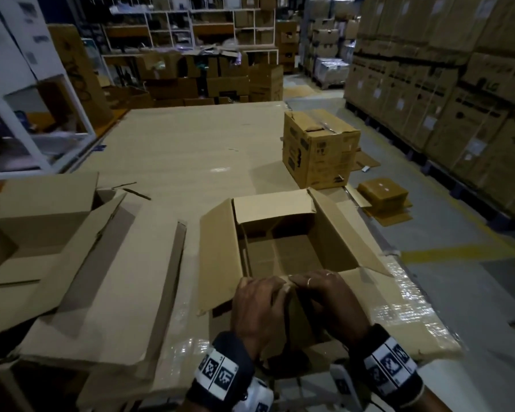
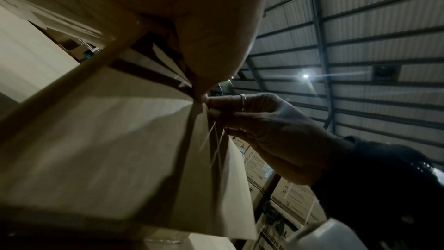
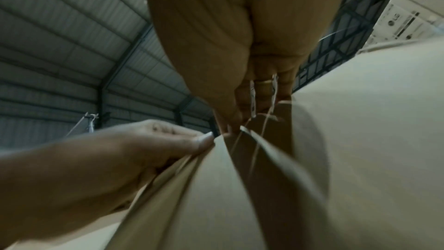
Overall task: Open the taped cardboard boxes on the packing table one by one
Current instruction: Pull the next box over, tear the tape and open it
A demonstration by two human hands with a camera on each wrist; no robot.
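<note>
Head | left hand (image 1: 257,304), right hand (image 1: 329,295) fingers curled over box (image 1: 220,257) near flap

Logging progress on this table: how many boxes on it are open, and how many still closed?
Open boxes: 2, the near box and the left box
Closed boxes: 1, the far box
Total: 3
</note>
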